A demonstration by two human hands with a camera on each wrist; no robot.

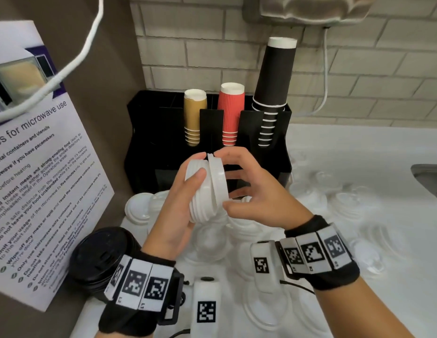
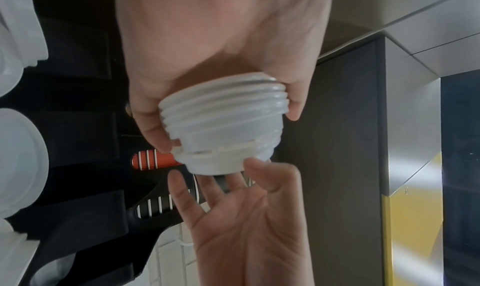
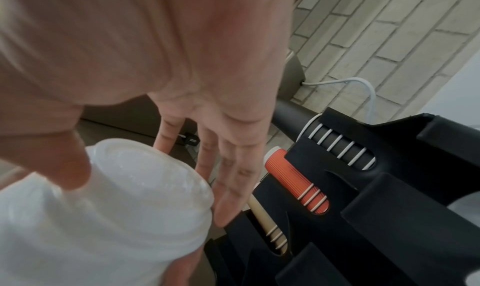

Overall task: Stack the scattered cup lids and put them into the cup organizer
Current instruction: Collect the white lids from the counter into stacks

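White counter runs below a brick-tile wall; a black organizer stands at the back, against the wall. Its slots hold upside-down cup stacks: tan cups, red cups, black cups.

Left hand grips a white lid stack, held on its side above the counter, in front of the organizer. Fingers and thumb curl round the stack's rims.

Right hand holds one lid at the stack's right end, thumb on the near rim, fingertips on the far rim. This lid sits tilted against the stack, not fully seated.

Loose lids lie scattered on the counter under and right of the hands. Black lids sit stacked at the left, beside a microwave notice. A white cable hangs down the wall.
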